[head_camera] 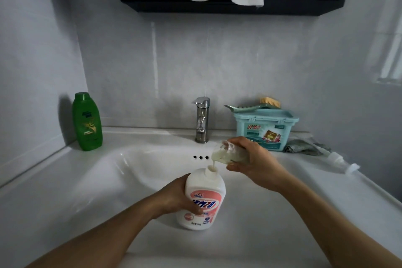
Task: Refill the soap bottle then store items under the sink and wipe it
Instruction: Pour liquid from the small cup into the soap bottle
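A white soap bottle (203,199) with a pink label stands uncapped in the white sink (134,172), held upright by my left hand (176,199), which grips its left side. My right hand (254,162) grips a clear cup (226,152) tipped to the left above the bottle's neck. A stream of whitish soap runs from the cup's rim into the bottle's mouth.
A green bottle (87,122) stands at the back left of the counter. A steel faucet (201,119) rises behind the basin. A teal box (264,128) with a brush (261,104) on top, a grey cloth (304,147) and a white pump head (339,162) lie at the right.
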A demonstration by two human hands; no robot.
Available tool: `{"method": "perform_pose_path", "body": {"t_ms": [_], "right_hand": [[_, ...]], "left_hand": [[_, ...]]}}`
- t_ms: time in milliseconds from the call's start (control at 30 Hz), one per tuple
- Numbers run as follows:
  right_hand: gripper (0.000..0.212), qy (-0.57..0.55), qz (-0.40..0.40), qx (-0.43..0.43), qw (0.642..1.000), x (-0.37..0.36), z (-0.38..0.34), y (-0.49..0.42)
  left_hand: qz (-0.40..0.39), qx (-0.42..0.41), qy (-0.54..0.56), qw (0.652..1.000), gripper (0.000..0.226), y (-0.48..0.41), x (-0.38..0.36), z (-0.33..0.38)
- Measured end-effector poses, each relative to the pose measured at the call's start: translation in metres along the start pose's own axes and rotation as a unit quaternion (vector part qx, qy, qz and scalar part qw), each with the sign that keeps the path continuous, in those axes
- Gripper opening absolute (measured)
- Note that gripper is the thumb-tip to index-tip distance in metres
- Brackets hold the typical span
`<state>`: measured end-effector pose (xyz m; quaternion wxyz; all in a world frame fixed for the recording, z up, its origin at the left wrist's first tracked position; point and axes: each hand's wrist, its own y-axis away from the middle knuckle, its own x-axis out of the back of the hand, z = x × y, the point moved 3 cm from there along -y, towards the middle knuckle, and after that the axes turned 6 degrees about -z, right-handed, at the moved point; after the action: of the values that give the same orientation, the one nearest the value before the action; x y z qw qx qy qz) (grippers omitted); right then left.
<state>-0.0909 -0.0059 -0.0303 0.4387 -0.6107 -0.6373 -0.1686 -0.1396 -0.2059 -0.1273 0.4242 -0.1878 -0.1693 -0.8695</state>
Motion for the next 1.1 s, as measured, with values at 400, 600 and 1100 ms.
{"method": "perform_pose_path", "body": {"t_ms": [400,600,1100], "right_hand": [[0.052,0.001,0.001,0.002,1.0,0.0005,0.0002,0.0003],[0.053,0.008,-0.002,0.0,1.0,-0.0008,0.0016,0.0001],[0.053,0.007,-0.005,-0.01,1.0,-0.0004,-0.0002,0.0003]], "left_hand": [[-0.001,0.005,0.0,1.0,0.069,0.0014,-0.0004,0.0022],[-0.005,0.009,-0.002,1.0,0.069,0.0019,-0.0007,0.0028],[-0.001,0.012,-0.008,1.0,0.067,0.0005,-0.0002,0.0014]]}}
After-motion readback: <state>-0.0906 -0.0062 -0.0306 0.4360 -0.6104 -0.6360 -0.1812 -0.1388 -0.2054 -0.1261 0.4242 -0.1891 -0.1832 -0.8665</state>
